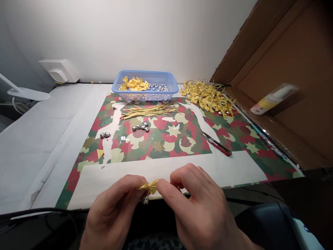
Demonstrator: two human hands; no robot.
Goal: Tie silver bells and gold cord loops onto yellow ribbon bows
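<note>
My left hand (114,208) and my right hand (195,205) meet just past the table's near edge. Between them, their fingertips pinch a small yellow ribbon bow (152,187) from its two sides. A shiny silver bell (145,200) hangs under the bow, close to my left fingers. Both hands are closed, and parts of the ribbon are hidden by the fingers. Beyond them, loose silver bells (141,127) lie on the patterned sheet, with a smaller group of bells (105,135) to the left. A bundle of gold ties (149,111) lies farther back.
A blue basket (145,97) at the back holds yellow bows and silver bells. To its right is a heap of yellow bows with bells (208,97). A slim pointed tool (218,145) lies at right. A bottle (273,99) leans near the cardboard wall (293,62).
</note>
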